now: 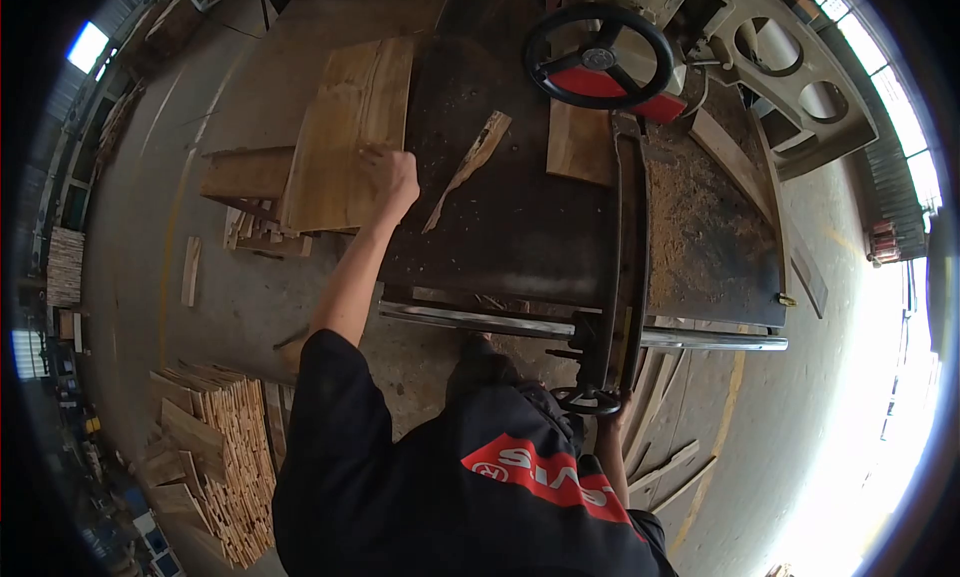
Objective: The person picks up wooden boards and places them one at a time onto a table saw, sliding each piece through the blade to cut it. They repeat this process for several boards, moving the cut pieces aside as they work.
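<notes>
Along the surface's left edge: wide board | left hand: fingers curled over board, grasp unclear | right hand: at small handwheel, grip hidden, cannot tell | ragged offcut right of board

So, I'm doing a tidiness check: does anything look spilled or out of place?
Sawdust is scattered over the right side of the table, apparently unswept. A crooked, ragged wood strip lies slanted on the table, unlike the straighter board near the left hand.

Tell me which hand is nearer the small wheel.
Right. The right hand, partly hidden, is beside the small wheel; the left hand is forward and left of it, at the board.
</notes>
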